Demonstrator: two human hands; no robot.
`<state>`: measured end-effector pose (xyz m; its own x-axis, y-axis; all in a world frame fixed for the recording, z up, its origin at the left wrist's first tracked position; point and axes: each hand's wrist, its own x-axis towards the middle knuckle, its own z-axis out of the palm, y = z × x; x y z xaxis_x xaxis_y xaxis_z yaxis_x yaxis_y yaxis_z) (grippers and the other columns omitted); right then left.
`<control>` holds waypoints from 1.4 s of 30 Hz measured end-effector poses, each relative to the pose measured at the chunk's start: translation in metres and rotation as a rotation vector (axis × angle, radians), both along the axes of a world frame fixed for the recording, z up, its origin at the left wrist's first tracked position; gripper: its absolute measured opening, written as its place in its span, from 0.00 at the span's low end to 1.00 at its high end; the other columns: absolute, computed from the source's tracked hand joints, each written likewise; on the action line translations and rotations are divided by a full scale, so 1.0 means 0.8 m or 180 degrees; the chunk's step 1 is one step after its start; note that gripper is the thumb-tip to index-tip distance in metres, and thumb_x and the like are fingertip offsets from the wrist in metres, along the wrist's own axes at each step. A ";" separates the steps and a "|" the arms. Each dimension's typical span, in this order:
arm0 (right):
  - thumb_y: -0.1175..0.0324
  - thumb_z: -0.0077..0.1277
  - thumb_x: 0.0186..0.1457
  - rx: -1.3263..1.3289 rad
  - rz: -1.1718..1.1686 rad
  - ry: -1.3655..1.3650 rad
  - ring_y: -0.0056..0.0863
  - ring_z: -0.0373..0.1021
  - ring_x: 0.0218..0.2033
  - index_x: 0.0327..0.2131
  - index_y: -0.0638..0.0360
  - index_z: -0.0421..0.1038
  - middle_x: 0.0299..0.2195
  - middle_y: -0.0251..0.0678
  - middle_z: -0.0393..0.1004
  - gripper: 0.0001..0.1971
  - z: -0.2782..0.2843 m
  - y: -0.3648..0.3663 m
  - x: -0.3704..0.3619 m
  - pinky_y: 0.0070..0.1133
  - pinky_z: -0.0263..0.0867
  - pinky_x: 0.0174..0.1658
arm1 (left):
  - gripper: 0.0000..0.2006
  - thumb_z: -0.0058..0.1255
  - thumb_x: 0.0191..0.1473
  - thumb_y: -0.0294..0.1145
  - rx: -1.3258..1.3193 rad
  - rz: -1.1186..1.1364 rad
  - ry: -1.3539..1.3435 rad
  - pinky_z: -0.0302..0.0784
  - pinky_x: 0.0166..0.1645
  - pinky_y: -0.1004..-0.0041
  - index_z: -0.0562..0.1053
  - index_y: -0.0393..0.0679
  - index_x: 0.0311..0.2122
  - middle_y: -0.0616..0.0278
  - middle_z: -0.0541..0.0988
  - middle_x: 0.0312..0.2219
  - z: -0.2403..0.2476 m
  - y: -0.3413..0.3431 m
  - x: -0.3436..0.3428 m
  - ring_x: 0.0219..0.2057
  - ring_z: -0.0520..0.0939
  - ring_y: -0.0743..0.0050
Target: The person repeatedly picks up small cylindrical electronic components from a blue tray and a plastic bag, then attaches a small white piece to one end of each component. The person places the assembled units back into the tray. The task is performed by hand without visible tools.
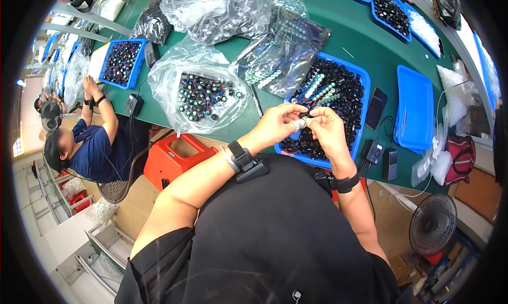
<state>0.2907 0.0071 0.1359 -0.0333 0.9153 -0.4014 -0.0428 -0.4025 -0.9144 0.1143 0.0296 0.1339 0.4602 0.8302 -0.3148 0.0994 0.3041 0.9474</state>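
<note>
My left hand [279,125] and my right hand [329,128] meet over the near side of a blue tray [365,92]. Pinched in the left fingertips is a small black part [304,114]. The right thumb and forefinger are closed right beside it; what they grip is too small to make out. White wrapping covers a left fingertip. Small black caps [346,84] fill the tray, and strips of round pale-green pieces with wires [320,91] lie on top of them.
Left of the tray, an open clear bag [182,119] holds wired round parts. Filled plastic bags [211,13] lie behind. A phone [376,108], power adapters [373,151] and stacked blue trays [415,103] are at right. A co-worker [100,145] sits at left near a red stool [182,161].
</note>
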 end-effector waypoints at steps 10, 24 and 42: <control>0.81 0.49 0.49 0.0254 -0.0131 -0.0304 0.11 0.62 0.18 0.35 0.63 0.66 0.21 0.28 0.68 0.09 -0.008 0.001 -0.007 0.09 0.58 0.20 | 0.17 0.53 0.50 0.24 0.0105 0.0192 -0.0026 0.73 0.45 0.76 0.70 0.36 0.47 0.61 0.76 0.36 0.003 0.000 0.004 0.37 0.76 0.80; 0.72 0.49 0.55 0.0043 -0.0101 -0.0136 0.18 0.68 0.27 0.40 0.64 0.67 0.30 0.33 0.71 0.09 -0.022 0.003 0.018 0.15 0.67 0.31 | 0.10 0.54 0.49 0.26 -0.0718 0.1405 -0.0316 0.74 0.39 0.76 0.73 0.34 0.37 0.59 0.78 0.30 -0.052 0.009 -0.056 0.31 0.78 0.76; 0.72 0.50 0.49 0.1240 0.2032 -0.2424 0.49 0.71 0.33 0.33 0.68 0.64 0.29 0.51 0.73 0.10 -0.117 0.077 -0.140 0.36 0.66 0.38 | 0.09 0.53 0.44 0.23 -0.0421 0.0838 0.1435 0.72 0.33 0.76 0.76 0.35 0.34 0.58 0.79 0.25 -0.151 -0.035 -0.112 0.26 0.78 0.75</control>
